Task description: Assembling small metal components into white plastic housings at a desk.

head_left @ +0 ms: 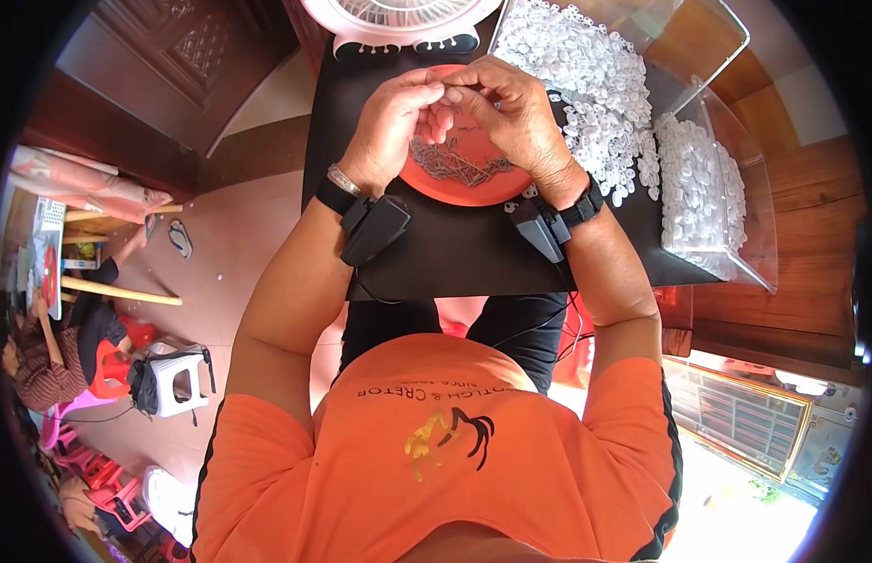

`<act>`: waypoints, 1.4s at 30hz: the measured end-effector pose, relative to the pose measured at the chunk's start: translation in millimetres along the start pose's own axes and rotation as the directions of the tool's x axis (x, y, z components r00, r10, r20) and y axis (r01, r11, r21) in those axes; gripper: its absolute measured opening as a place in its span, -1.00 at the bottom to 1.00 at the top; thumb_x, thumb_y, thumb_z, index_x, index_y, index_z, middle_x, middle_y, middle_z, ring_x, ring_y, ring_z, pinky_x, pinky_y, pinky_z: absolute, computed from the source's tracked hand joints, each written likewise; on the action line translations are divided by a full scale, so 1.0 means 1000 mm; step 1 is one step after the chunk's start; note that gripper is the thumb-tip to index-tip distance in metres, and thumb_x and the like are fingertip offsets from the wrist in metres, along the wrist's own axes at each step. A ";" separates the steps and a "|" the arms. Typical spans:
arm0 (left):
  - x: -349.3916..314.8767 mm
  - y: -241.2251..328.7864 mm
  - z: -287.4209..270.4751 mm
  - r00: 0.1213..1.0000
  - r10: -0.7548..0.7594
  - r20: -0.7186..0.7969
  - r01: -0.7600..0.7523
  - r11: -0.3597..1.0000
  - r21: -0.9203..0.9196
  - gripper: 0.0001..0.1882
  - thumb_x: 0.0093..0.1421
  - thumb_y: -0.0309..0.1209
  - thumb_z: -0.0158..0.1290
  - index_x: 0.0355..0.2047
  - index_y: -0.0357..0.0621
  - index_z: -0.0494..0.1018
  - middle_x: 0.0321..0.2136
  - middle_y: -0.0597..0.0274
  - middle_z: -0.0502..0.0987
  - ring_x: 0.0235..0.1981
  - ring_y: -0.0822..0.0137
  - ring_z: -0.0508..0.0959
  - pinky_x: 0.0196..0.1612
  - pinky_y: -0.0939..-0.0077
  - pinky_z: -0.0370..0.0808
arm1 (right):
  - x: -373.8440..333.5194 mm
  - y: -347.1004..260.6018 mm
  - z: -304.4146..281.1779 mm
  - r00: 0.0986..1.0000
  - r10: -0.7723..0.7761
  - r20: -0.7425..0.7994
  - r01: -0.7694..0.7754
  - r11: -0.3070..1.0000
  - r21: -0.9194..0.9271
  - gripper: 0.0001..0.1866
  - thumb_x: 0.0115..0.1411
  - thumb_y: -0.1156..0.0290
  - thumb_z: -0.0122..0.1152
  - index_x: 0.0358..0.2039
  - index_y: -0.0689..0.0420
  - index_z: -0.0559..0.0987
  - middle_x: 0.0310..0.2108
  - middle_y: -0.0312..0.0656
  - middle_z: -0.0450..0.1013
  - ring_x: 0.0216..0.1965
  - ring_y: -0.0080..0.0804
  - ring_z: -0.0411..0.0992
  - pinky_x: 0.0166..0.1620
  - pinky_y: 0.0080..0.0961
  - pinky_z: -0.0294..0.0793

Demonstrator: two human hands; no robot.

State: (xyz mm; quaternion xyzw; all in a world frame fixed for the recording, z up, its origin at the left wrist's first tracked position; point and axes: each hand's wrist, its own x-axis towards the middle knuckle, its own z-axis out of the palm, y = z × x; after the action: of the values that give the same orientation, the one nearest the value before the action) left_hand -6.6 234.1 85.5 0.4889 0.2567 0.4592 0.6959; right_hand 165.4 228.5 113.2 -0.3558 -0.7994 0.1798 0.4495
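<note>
My left hand (394, 120) and my right hand (513, 114) meet above a round orange-red plate (473, 192). Thumbs and forefingers of both are pinched together at one spot. Whatever sits between those fingertips is too small and too covered to name. Thin grey metal pieces (445, 161), like small pins or nails, lie loose in the plate beneath my palms. Just right of my right hand, many small white plastic pieces with holes (600, 131) spread over the dark table (445, 253).
A clear bin (736, 253) at the right and another behind it hold more white pieces. A pink fan (408, 19) stands at the far edge. Black boxes (375, 230) with cables are strapped to my wrists. At far left, a person (60, 361) sits by a white stool (178, 385).
</note>
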 end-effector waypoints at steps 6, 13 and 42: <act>-0.001 0.001 0.002 1.000 0.015 -0.003 -0.015 0.999 0.044 -0.81 0.23 -0.35 -0.13 -0.34 -0.21 0.39 -0.60 0.30 0.43 -0.59 0.51 0.39 -0.48 0.67 0.30 | -0.001 -0.002 0.000 0.999 0.034 -0.017 -0.034 0.999 -0.018 -0.85 0.06 0.43 0.26 -0.33 0.15 0.58 -0.42 -0.20 0.50 -0.39 -0.34 0.52 -0.31 -0.53 0.49; -0.002 0.008 -0.003 0.971 0.063 -0.230 -0.035 0.991 0.126 -0.82 0.20 -0.33 -0.07 -0.44 -0.15 0.42 -0.61 0.35 0.43 -0.62 0.52 0.38 -0.50 0.67 0.27 | -0.008 0.014 -0.003 0.943 0.036 0.331 0.062 0.957 -0.282 -0.82 -0.01 0.42 0.19 -0.33 0.07 0.60 -0.37 -0.18 0.49 -0.33 -0.13 0.46 -0.24 -0.32 0.44; -0.005 0.009 0.008 0.986 0.048 -0.158 -0.015 0.980 0.200 -0.81 0.23 -0.32 -0.10 -0.46 -0.14 0.37 -0.64 0.37 0.37 -0.63 0.56 0.33 -0.53 0.70 0.26 | 0.001 0.009 -0.010 0.880 0.416 0.229 -0.442 0.894 0.074 -0.75 0.23 0.28 0.07 -0.44 0.22 0.46 -0.58 -0.36 0.40 -0.52 -0.66 0.37 -0.44 -0.70 0.39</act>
State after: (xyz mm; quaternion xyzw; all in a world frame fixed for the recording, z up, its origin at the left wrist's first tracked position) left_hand -6.0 227.1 96.7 0.5208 0.3492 0.4806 0.6131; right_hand 176.7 235.4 113.7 -0.4749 -0.7303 0.3602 0.3338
